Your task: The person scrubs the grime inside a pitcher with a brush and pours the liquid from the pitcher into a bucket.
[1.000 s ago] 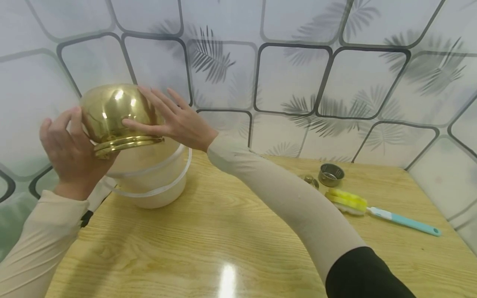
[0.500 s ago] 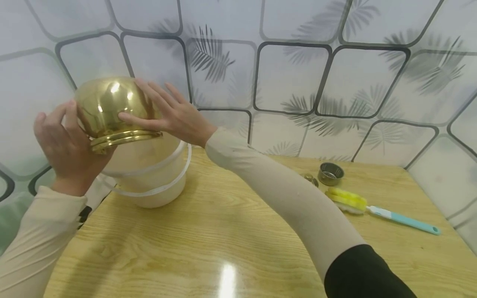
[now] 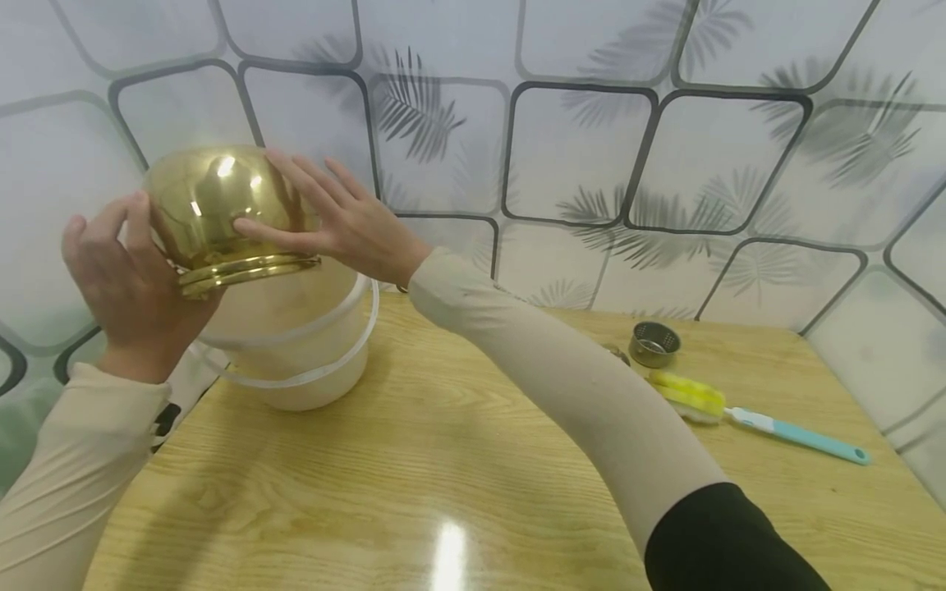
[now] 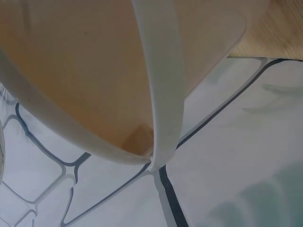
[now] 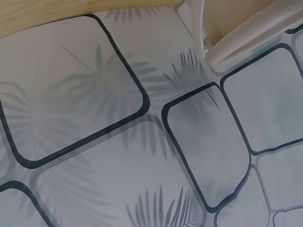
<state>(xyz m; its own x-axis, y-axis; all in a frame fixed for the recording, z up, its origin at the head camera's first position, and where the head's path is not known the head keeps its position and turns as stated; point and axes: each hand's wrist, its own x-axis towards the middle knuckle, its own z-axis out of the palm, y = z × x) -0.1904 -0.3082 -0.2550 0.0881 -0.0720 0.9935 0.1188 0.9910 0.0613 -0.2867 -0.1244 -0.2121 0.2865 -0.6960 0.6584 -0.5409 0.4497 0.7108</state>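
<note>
A shiny gold-coloured metal pot (image 3: 214, 197) is held tilted, ridged rim downward, above a white plastic bucket (image 3: 296, 361). At the pot's left side my left hand (image 3: 129, 283) grips it near the rim, with the thumb hidden. My right hand (image 3: 347, 222) rests on the pot's right side, fingers straight and thumb spread across the metal. The left wrist view looks down into the bucket (image 4: 71, 71), past its curved handle (image 4: 165, 85). Only a corner of the bucket (image 5: 246, 35) shows in the right wrist view; neither wrist view includes a hand.
On the right of the wooden table (image 3: 414, 460) lies a yellow sponge brush with a blue-and-white handle (image 3: 798, 435). Behind it stands a small perforated metal cup (image 3: 654, 345), next to a small metal piece (image 3: 617, 353) partly hidden by my right sleeve. A patterned wall covering (image 3: 576, 156) rises behind.
The pot has shifted slightly up and to the left, and both hands have moved along with it. The bucket and the things on the right stay where they were.
</note>
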